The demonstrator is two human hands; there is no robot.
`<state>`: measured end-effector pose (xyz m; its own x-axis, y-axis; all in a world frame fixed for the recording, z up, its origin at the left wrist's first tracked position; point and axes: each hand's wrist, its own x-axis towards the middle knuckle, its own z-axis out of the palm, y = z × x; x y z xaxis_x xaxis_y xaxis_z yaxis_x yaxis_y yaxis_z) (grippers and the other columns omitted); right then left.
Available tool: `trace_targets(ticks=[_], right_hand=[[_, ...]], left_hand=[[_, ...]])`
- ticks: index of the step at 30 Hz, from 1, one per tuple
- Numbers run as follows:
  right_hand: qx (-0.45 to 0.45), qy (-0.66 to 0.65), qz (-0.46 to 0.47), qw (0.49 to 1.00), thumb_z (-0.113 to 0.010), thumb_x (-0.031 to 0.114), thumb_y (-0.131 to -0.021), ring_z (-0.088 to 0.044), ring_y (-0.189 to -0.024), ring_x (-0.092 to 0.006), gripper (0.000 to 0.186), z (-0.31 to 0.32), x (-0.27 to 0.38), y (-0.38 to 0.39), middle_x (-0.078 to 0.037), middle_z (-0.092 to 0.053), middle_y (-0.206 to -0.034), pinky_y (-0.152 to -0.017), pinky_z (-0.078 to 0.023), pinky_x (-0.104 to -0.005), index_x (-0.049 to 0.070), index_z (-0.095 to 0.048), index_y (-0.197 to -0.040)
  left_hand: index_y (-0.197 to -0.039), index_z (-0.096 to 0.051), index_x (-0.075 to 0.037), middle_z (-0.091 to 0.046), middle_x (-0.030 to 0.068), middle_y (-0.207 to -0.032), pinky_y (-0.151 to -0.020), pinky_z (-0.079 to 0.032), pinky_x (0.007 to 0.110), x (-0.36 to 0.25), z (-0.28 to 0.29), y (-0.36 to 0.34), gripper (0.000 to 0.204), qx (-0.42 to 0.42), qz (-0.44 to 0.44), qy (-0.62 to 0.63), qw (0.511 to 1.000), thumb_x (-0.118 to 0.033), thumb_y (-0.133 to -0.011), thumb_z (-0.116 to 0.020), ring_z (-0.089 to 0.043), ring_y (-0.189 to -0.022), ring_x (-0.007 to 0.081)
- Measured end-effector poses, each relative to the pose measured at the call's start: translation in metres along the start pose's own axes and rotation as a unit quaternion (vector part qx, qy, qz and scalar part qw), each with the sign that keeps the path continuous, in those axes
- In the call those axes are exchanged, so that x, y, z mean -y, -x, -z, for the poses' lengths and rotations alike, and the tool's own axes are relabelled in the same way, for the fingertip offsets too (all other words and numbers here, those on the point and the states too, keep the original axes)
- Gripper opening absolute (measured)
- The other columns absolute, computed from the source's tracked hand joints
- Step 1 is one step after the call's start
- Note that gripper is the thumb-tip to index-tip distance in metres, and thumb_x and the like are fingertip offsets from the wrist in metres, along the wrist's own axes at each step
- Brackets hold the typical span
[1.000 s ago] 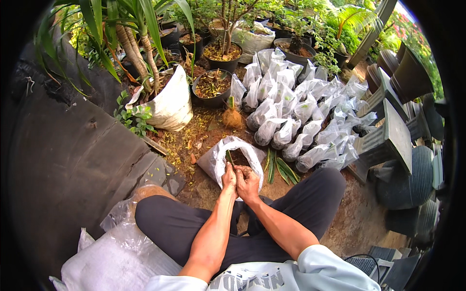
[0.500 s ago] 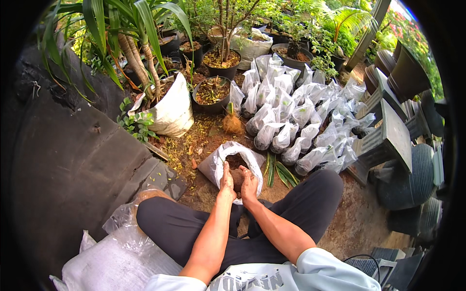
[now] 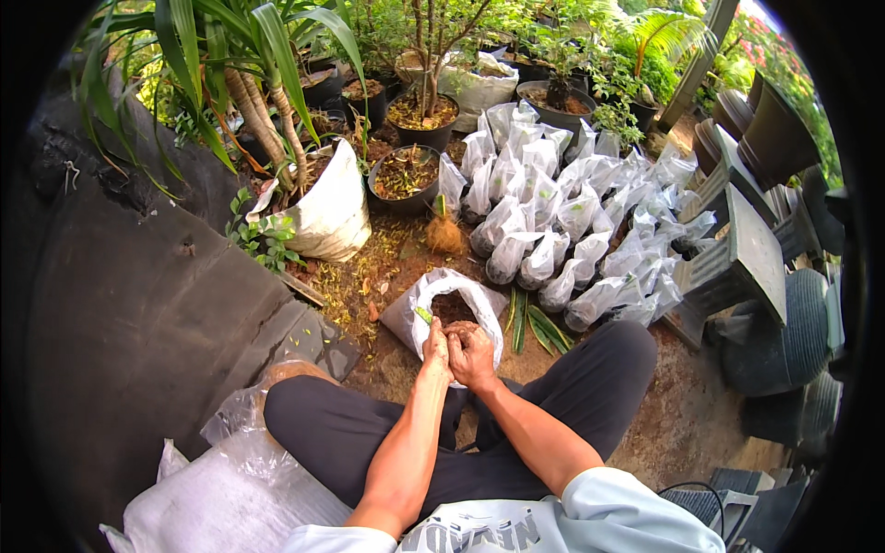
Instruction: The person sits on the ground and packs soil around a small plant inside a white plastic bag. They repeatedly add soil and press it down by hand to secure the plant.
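A white plastic sack (image 3: 494, 324) with its rim rolled open stands before my crossed legs, brown soil (image 3: 451, 307) inside it. My left hand (image 3: 436, 346) and my right hand (image 3: 472, 355) meet over its near side, both smeared with soil. From the fingertips of my left hand a small green leaf piece (image 3: 423, 314) sticks up. The fingers of my right hand are curled in against the left; what they enclose is hidden.
Many soil-filled clear plastic bags (image 3: 553, 253) stand right of the sack. Striped leaf cuttings (image 3: 546, 330) and a rooted clump (image 3: 444, 233) lie close by. Potted plants (image 3: 403, 180) line the back, dark planters (image 3: 770, 323) the right. A pale sack (image 3: 230, 488) lies at lower left.
My hands, cupped apart around a mass of soil before, have come together. My right fingers have curled in, and the green leaf piece now shows at my left fingertips.
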<state>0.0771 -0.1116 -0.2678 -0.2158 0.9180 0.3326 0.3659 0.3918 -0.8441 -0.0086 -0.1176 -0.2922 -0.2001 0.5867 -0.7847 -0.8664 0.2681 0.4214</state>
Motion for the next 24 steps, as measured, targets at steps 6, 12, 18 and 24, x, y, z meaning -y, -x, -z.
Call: trace_targets(ticks=[6,12,18,24], right_hand=[[-0.038,-0.116,-0.251,0.960,-0.054,0.021,-0.094,-0.068,-0.086,-0.0320,0.027,-0.005,0.002,-0.008,-0.020,-0.070,-0.090,-0.077,-0.051,-0.0401,0.000,-0.071,-0.095],[0.075,0.035,-0.030,0.996,-0.057,0.023,-0.088,-0.062,-0.100,-0.0364,0.029,0.008,0.013,-0.013,-0.018,-0.068,-0.103,-0.093,-0.047,-0.0442,0.001,-0.070,-0.101],[0.048,0.015,0.073,0.996,-0.056,0.015,-0.087,-0.060,-0.100,-0.0368,0.018,0.013,0.017,-0.012,-0.018,-0.066,-0.103,-0.090,-0.048,-0.0450,0.002,-0.068,-0.093],[0.080,0.032,-0.075,0.993,-0.053,0.019,-0.089,-0.061,-0.096,-0.0379,0.024,0.008,0.005,-0.015,-0.021,-0.066,-0.100,-0.086,-0.047,-0.0460,0.001,-0.068,-0.094]], left_hand=[[-0.107,-0.065,-0.008,-0.065,0.0104,-0.103,-0.081,-0.051,0.040,-0.006,-0.014,0.012,0.047,-0.009,-0.008,-0.089,0.996,-0.052,-0.089,-0.063,-0.062,-0.093,0.0233],[-0.093,-0.067,-0.009,-0.069,0.0077,-0.094,-0.083,-0.053,0.038,-0.003,0.003,-0.003,0.039,0.144,0.031,0.037,0.988,-0.040,-0.098,-0.043,-0.065,-0.089,0.0234],[-0.087,-0.070,0.001,-0.071,0.0135,-0.087,-0.082,-0.055,0.035,-0.006,0.017,-0.025,0.039,0.239,0.007,0.023,0.971,-0.024,-0.093,-0.040,-0.068,-0.083,0.0259],[-0.105,-0.069,-0.007,-0.070,0.0110,-0.103,-0.089,-0.052,0.042,-0.001,0.003,-0.004,0.058,0.125,0.072,0.010,0.989,-0.051,-0.099,-0.032,-0.065,-0.096,0.0281]])
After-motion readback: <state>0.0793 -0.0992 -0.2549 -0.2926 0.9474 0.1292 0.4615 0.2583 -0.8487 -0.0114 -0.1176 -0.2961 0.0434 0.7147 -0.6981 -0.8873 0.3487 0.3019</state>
